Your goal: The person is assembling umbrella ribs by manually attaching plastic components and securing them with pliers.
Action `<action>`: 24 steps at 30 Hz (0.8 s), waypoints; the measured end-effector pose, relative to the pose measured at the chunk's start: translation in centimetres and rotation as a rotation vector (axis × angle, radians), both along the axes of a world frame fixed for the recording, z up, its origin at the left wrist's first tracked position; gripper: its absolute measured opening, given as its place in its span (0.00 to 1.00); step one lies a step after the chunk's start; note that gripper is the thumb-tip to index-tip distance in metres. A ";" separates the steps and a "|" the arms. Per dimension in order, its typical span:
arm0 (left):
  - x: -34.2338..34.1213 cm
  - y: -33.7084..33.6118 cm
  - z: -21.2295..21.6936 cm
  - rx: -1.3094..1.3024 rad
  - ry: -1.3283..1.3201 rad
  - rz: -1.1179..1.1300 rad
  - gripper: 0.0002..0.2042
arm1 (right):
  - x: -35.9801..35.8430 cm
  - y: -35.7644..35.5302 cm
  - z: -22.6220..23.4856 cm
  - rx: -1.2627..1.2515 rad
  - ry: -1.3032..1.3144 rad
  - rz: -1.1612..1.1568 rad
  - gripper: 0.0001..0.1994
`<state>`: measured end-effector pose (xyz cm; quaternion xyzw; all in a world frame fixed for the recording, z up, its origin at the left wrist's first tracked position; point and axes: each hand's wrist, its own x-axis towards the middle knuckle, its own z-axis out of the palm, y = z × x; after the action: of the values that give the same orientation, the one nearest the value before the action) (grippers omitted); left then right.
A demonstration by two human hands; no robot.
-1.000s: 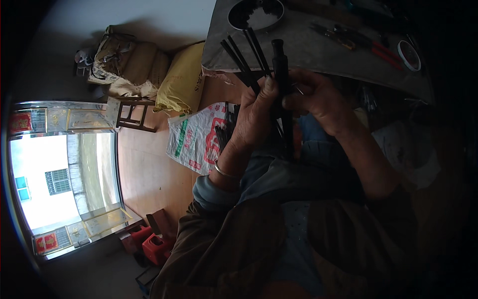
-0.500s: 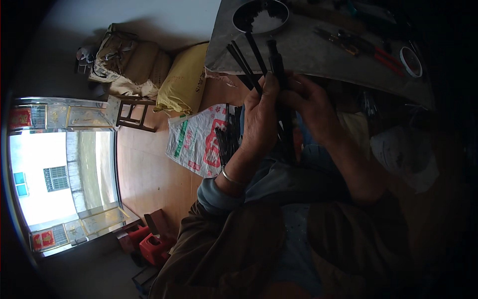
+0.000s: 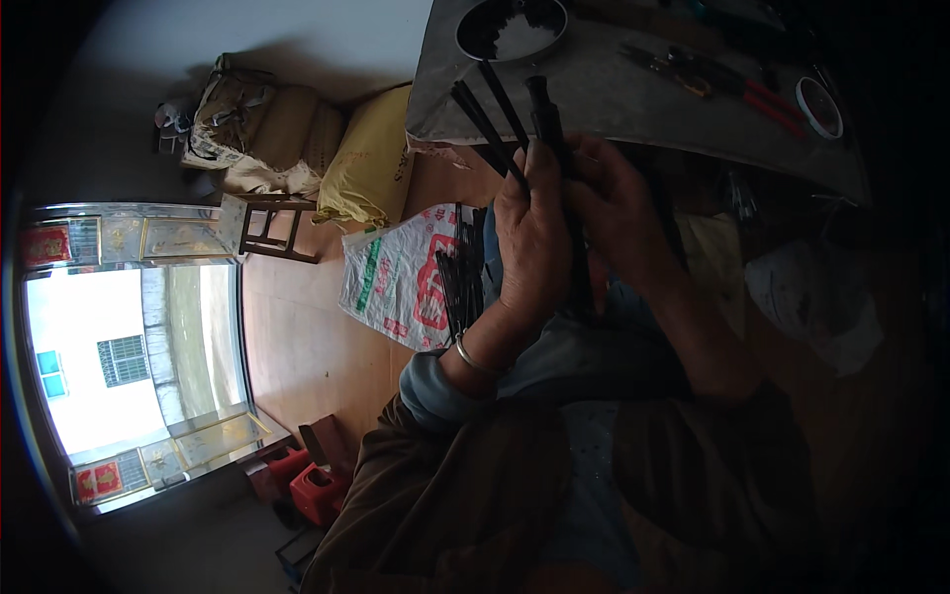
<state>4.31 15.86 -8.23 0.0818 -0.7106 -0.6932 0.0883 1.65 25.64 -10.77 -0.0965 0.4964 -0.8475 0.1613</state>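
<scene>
My left hand is closed around several thin black rods, whose ends fan out above the thumb. A thicker black rod with a ringed top stands up between my two hands. My right hand has its fingers closed against that thicker rod from the right side. The lower part of the rods runs down behind my hands and is mostly in shadow. More thin black rods lie in a bunch beside my left forearm, on a white printed sack.
A grey table lies ahead, bearing a round dish with white material, red-handled pliers and a small white-rimmed round lid. Left are a yellow sack, a wooden stool and red containers.
The view has shifted slightly. My hands keep their hold on the rods, and the thin rods in my left hand sit closer together than before.
</scene>
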 end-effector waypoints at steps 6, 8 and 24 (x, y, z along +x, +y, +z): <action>-0.3 -0.1 -0.6 0.174 -0.072 0.021 0.22 | -1.6 1.4 -0.2 0.104 0.064 0.163 0.20; -0.6 -0.3 -0.6 0.112 -0.066 -0.022 0.22 | -1.3 1.6 -0.1 0.139 0.116 0.116 0.19; -1.3 0.5 -1.7 0.255 0.061 -0.035 0.19 | -0.7 2.7 -1.2 0.400 0.378 -0.325 0.04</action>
<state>3.06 16.38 -9.91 0.0588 -0.6151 -0.7814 0.0865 0.98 28.29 -11.92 -0.1379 0.6833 -0.7149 -0.0555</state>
